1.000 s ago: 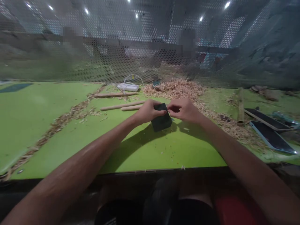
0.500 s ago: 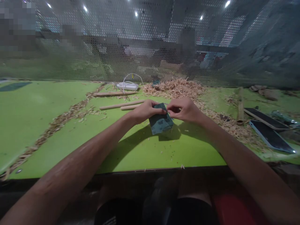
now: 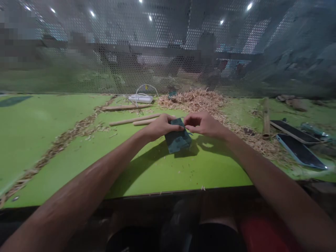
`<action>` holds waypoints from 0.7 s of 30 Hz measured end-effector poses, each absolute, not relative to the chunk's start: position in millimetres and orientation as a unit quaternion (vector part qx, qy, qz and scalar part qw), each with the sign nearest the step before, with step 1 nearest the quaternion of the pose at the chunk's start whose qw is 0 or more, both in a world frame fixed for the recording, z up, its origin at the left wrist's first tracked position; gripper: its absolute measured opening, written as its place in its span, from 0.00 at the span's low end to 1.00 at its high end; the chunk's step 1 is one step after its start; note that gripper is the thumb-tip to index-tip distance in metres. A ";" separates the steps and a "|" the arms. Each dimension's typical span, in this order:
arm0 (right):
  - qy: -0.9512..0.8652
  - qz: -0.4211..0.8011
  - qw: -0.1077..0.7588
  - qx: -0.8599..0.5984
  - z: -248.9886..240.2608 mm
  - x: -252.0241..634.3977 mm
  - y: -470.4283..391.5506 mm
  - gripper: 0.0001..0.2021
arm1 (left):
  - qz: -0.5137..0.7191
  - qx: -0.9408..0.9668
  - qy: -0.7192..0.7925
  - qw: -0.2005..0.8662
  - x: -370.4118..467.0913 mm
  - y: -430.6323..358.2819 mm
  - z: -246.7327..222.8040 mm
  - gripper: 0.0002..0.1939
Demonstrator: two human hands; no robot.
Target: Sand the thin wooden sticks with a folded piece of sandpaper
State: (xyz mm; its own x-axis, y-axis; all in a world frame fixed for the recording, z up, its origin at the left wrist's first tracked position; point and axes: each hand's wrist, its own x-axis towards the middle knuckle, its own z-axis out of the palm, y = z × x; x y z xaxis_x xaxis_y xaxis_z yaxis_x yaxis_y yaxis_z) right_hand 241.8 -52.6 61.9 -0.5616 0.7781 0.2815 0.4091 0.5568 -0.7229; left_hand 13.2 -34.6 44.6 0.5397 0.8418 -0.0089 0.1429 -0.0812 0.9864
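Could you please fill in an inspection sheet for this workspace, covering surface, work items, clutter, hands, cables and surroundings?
Surface: glossy bright-green tabletop, strewn with pale wood shavings, heaped towards the back.
Work items: dark blue-green rectangular sheet, material unclear.
Clutter: slim, round, pale wooden sticks; blue-edged rectangular phone beside a dark rectangular phone.
Hands: left hand grips the sheet, thumb on top; right hand curls at its edge, grip unclear.
Cables: thin white cable, looping by a white oblong box.
Surroundings: grey perforated mesh screen behind the tabletop.
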 end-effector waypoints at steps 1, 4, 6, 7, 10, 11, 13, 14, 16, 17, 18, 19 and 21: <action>-0.828 0.307 0.303 -0.358 60.8 241.2 -52.0 0.06 | 0.307 0.670 0.367 0.568 13.6 -34.6 43.9 0.12; -0.830 0.306 0.299 -0.357 59.6 240.5 -51.6 0.06 | 0.309 0.673 0.367 0.563 14.4 -35.0 43.0 0.12; -0.834 0.302 0.296 -0.355 59.6 240.5 -51.4 0.06 | 0.308 0.677 0.368 0.558 14.5 -35.3 43.0 0.12; -0.837 0.297 0.295 -0.352 59.6 240.5 -51.0 0.06 | 0.307 0.679 0.367 0.557 14.6 -35.4 42.9 0.12; -0.855 0.267 0.286 -0.341 59.0 240.7 -48.3 0.06 | 0.306 0.682 0.364 0.556 15.0 -35.4 42.3 0.13; -0.862 0.255 0.281 -0.336 58.7 240.7 -47.1 0.06 | 0.307 0.682 0.362 0.556 15.3 -35.3 41.9 0.13; -0.873 0.234 0.272 -0.331 57.8 240.5 -44.7 0.05 | 0.314 0.679 0.360 0.558 15.9 -34.9 40.9 0.13; -0.876 0.224 0.272 -0.329 57.4 240.2 -43.9 0.05 | 0.317 0.676 0.360 0.559 16.2 -34.7 40.4 0.13; -0.880 0.201 0.281 -0.326 56.7 239.1 -43.3 0.04 | 0.324 0.673 0.359 0.560 16.5 -34.4 39.5 0.13; -0.880 0.192 0.287 -0.326 56.6 238.4 -43.6 0.04 | 0.328 0.673 0.358 0.558 16.5 -34.2 39.0 0.13; -0.878 0.187 0.294 -0.328 56.6 237.8 -44.3 0.04 | 0.334 0.676 0.356 0.553 16.5 -34.1 38.6 0.13; -0.875 0.186 0.301 -0.331 56.7 237.2 -45.1 0.04 | 0.342 0.681 0.352 0.543 16.4 -34.1 38.2 0.13; -0.867 0.194 0.308 -0.341 57.3 236.4 -47.1 0.03 | 0.361 0.699 0.346 0.511 16.2 -34.1 37.5 0.13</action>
